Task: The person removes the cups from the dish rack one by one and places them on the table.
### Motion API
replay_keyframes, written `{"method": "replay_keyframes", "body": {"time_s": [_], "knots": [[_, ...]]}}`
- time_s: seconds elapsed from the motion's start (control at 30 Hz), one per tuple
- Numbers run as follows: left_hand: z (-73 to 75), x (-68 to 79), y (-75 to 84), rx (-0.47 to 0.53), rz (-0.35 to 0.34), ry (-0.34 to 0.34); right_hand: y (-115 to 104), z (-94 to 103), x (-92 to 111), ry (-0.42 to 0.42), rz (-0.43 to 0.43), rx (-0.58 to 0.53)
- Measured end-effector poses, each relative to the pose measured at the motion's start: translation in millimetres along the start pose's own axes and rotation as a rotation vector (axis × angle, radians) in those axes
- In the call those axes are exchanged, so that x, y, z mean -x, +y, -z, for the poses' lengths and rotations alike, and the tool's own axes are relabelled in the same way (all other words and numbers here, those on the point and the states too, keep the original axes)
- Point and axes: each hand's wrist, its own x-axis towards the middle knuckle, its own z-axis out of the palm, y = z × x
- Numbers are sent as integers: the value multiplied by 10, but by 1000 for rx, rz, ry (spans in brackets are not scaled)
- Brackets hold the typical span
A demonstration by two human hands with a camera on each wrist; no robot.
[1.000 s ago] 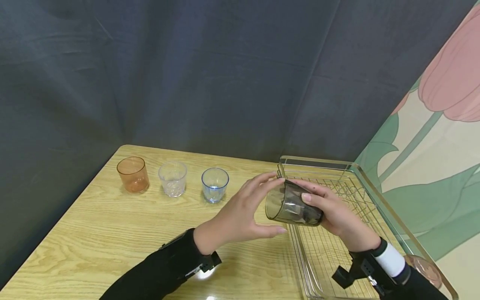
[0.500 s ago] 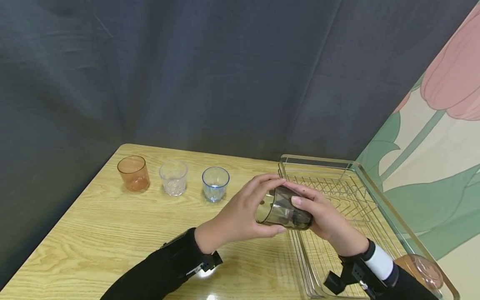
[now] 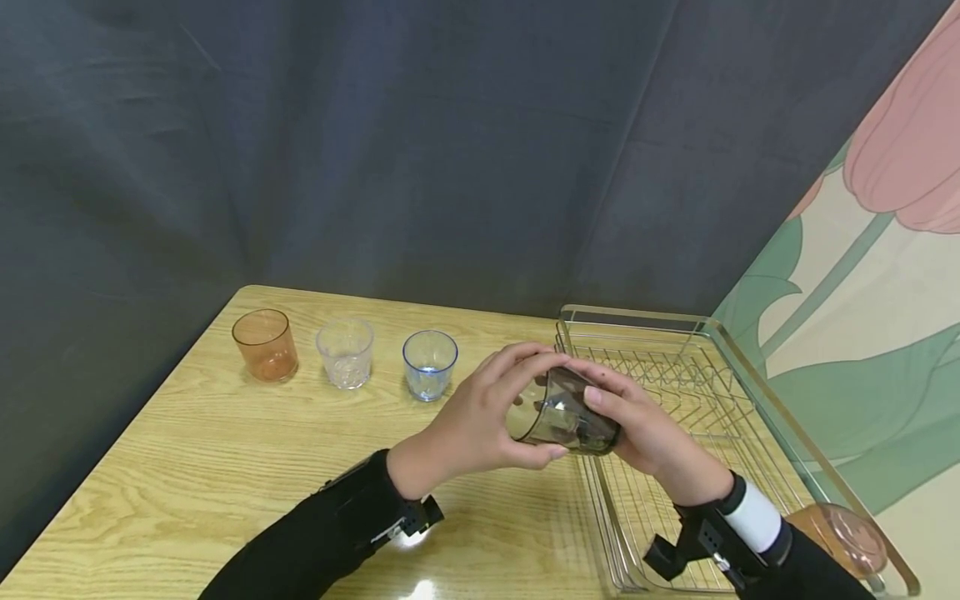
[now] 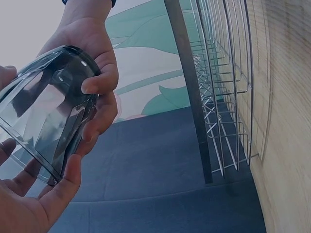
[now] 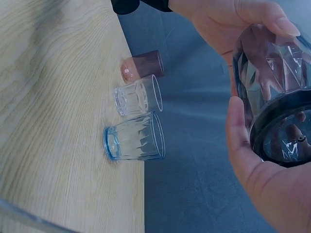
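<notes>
A smoky grey, faceted drinking glass [image 3: 573, 414] is held on its side above the table, its mouth toward the left. My left hand [image 3: 480, 412] curls its fingers and thumb around the rim end. At the base end my right hand [image 3: 651, 425] grips it, thumb along the side. The left wrist view shows fingers of both hands against the glass [image 4: 48, 109]; in the right wrist view its thick dark base [image 5: 260, 119] faces the camera. Behind and left, in a row, stand an orange glass [image 3: 266, 346], a clear glass [image 3: 347, 354] and a blue-rimmed glass [image 3: 431, 367].
A wire drying rack [image 3: 633, 315] with raised rails sits on the right of the wooden table [image 3: 247, 483], partly beneath my right forearm. Another orange-pink glass [image 3: 843, 537] lies at its near right corner. A dark curtain [image 3: 420, 150] hangs behind.
The grey glass and my right hand have moved left, bringing the rim into my left hand. The left hand has closed around it. The three standing glasses have not moved.
</notes>
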Motion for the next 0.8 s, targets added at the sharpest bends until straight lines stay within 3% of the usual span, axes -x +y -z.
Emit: {"method": "replay_keyframes", "body": {"time_s": [0.3,0.47,0.63,0.8], "knots": [[19,-17,2,-21,-32,15,-25,-71,25,112,7,59],[46,-31,-6,-7,-22,30,-24,-76,37,134,49,73],[104,-31,-86,-28,60,65,-40,4,64,266,40,65],[105,-27,-274,-150,184,32,-58,118,188,370,26,39]]}}
